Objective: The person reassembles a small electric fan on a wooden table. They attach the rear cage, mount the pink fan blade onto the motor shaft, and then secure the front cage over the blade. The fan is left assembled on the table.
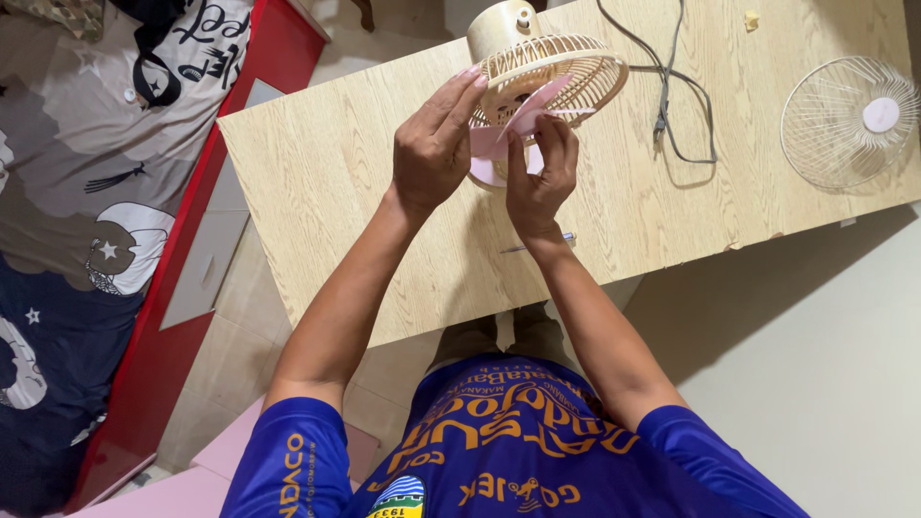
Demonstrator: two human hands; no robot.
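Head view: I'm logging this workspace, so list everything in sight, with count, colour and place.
Table: one, light wood, centre.
Fan: one, beige, rear guard on, table's far edge.
Blade: one, pink, at the fan, in both hands.
Front guard: one, white wire, lying on the table's right end.
Cord: one, grey, right of the fan.
Screwdriver: one, thin, on the table by the right wrist.
Bed frame: one, red, left.
Bedding: grey and navy, moon and star print, far left.
Shirt: blue, orange print.
Left hand: on the blade and fan.
Right hand: gripping the blade.
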